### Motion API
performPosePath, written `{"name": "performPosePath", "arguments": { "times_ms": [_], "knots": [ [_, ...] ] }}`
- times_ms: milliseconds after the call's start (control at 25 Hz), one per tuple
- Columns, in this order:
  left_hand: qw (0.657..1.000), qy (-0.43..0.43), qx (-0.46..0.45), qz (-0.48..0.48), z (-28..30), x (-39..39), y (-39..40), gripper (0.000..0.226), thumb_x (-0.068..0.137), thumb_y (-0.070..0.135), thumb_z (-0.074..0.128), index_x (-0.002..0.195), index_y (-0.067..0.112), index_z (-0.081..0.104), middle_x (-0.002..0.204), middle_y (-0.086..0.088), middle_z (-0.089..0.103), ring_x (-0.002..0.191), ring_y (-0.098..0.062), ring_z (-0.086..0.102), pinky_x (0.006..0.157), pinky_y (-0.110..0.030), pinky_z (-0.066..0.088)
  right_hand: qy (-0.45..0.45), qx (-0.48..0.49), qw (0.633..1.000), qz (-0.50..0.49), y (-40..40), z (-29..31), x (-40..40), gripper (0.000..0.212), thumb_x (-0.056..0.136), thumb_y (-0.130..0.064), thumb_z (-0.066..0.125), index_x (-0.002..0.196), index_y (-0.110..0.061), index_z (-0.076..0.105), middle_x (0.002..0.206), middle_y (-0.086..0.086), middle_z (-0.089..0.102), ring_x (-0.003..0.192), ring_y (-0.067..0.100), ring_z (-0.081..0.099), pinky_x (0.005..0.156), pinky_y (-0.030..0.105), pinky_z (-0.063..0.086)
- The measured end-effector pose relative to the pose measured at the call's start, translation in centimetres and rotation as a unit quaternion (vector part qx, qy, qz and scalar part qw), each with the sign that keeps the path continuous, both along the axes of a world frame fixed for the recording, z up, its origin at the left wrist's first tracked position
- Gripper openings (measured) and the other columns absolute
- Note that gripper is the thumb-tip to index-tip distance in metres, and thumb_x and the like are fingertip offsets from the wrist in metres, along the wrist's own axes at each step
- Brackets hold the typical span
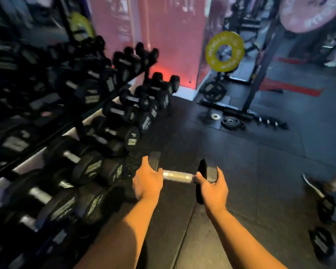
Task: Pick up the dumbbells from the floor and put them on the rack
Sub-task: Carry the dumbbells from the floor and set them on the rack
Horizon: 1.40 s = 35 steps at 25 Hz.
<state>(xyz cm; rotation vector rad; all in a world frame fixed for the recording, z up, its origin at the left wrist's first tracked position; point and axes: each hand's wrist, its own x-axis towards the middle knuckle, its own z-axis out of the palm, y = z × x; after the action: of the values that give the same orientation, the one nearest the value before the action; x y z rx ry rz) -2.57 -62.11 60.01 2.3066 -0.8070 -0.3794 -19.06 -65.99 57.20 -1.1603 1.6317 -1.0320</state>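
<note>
Dumbbell (177, 176) held crosswise, long axis left-right; left hand (146, 180) and right hand (214, 184) clasping its heads. Black rubber floor (241, 156) below; loaded rack (47, 117) left.

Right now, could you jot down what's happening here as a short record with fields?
place: gym floor
held item: dumbbell, level, silver handle bare
left hand: gripping the left head
right hand: gripping the right head
rack: to the person's left, loaded with black dumbbells
also seen: yellow plate on a stand beyond
</note>
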Motion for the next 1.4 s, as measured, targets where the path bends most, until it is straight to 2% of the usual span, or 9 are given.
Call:
{"name": "performPosePath", "arguments": {
  "times_ms": [200,320,440,640,720,920,1040,1240,1400],
  "knots": [
    [0.989,0.001,-0.060,0.134,3.8,10.9,9.0,0.054,0.089,0.039,0.069,0.138,0.025,0.051,0.116,-0.014,0.071,0.110,-0.039,0.064,0.085,-0.045,0.051,-0.008,-0.049,0.990,0.135,4.2,3.7,12.4,0.060,0.079,-0.036,0.083,0.134,-0.029,0.060,0.119,0.000,0.072,0.112,0.024,0.066,0.098,0.047,0.053],
    [0.976,-0.011,-0.082,0.202,5.6,16.7,16.1,0.049,0.089,0.037,0.069,0.134,0.026,0.052,0.112,-0.011,0.072,0.108,-0.037,0.065,0.085,-0.044,0.052,-0.036,-0.059,0.976,0.207,8.7,5.0,20.0,0.064,0.077,-0.041,0.083,0.136,-0.033,0.058,0.117,-0.003,0.072,0.110,0.023,0.067,0.097,0.047,0.054],
    [0.956,-0.029,-0.095,0.276,7.1,22.5,24.5,0.046,0.091,0.037,0.069,0.132,0.024,0.053,0.108,-0.010,0.073,0.100,-0.035,0.068,0.073,-0.039,0.052,-0.061,-0.057,0.955,0.285,15.1,6.1,28.0,0.070,0.077,-0.044,0.083,0.140,-0.034,0.055,0.116,-0.001,0.073,0.108,0.026,0.069,0.095,0.047,0.055],
    [0.911,-0.054,-0.123,0.391,8.8,30.0,38.6,0.047,0.090,0.039,0.067,0.133,0.026,0.053,0.101,-0.007,0.074,0.095,-0.033,0.070,0.071,-0.035,0.051,-0.093,-0.072,0.911,0.396,26.8,7.9,39.6,0.071,0.078,-0.038,0.085,0.142,-0.027,0.055,0.125,0.005,0.071,0.119,0.028,0.065,0.102,0.044,0.051],
    [0.883,-0.061,-0.133,0.446,9.6,32.0,44.2,0.044,0.091,0.038,0.067,0.131,0.026,0.054,0.101,-0.008,0.073,0.096,-0.034,0.068,0.069,-0.033,0.045,-0.100,-0.074,0.884,0.451,31.7,8.8,43.8,0.062,0.080,-0.028,0.084,0.137,-0.023,0.060,0.121,0.004,0.073,0.116,0.026,0.066,0.101,0.041,0.050],
    [0.803,-0.116,-0.136,0.569,10.8,37.2,56.1,0.036,0.086,0.037,0.072,0.117,0.025,0.058,0.096,-0.005,0.074,0.092,-0.032,0.069,0.072,-0.036,0.051,-0.125,-0.073,0.811,0.567,43.1,10.8,53.7,0.061,0.079,-0.029,0.084,0.136,-0.026,0.061,0.117,0.001,0.073,0.116,0.025,0.065,0.102,0.040,0.048],
    [0.754,-0.135,-0.133,0.629,11.2,40.8,62.2,0.041,0.085,0.038,0.072,0.122,0.026,0.058,0.098,-0.008,0.073,0.094,-0.035,0.068,0.068,-0.033,0.042,-0.143,-0.088,0.767,0.619,49.4,11.2,60.1,0.059,0.081,-0.027,0.082,0.135,-0.024,0.062,0.115,0.001,0.074,0.114,0.024,0.066,0.094,0.030,0.046],
    [0.669,-0.173,-0.119,0.713,11.9,48.1,71.8,0.041,0.087,0.038,0.071,0.122,0.022,0.058,0.097,-0.010,0.073,0.093,-0.036,0.068,0.067,-0.034,0.039,-0.168,-0.075,0.681,0.709,60.4,12.3,70.9,0.067,0.082,-0.035,0.077,0.145,-0.025,0.054,0.142,0.004,0.060,0.130,0.026,0.057,0.106,0.037,0.046],
    [0.606,-0.150,-0.133,0.770,12.0,51.6,78.2,0.035,0.087,0.040,0.067,0.118,0.027,0.057,0.089,-0.005,0.068,0.091,-0.034,0.067,0.069,-0.036,0.045,-0.160,-0.070,0.629,0.757,68.1,12.6,77.2,0.067,0.083,-0.032,0.079,0.144,-0.024,0.054,0.139,0.004,0.062,0.130,0.028,0.057,0.105,0.036,0.046]
  ]
}}
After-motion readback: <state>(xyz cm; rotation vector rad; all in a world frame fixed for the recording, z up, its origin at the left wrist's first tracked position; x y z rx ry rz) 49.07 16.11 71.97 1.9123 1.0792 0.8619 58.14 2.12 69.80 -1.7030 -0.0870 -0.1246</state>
